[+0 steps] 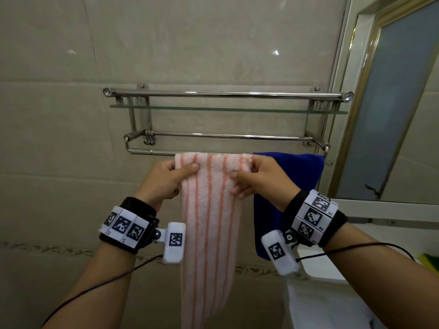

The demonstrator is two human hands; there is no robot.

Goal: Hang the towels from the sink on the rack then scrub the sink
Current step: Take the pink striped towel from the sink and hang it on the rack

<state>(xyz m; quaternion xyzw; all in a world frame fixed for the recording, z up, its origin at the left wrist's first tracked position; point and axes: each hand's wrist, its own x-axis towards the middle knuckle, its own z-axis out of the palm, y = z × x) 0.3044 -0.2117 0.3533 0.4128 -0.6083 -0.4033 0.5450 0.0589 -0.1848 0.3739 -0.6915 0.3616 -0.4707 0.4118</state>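
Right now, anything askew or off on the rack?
Nothing damaged or spilled. Only the blue towel hangs bunched at the right end of the front bar, its bottom edge slanted. The striped towel, pinched by the left hand and right hand, lies over the bar.

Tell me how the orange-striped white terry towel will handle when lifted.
The orange-striped white terry towel is probably floppy: it drapes limp over the thin steel rail and narrows into folds below. Its fluffy pile should be easy to pinch. Pulled from one side, it may slide off the smooth rail.
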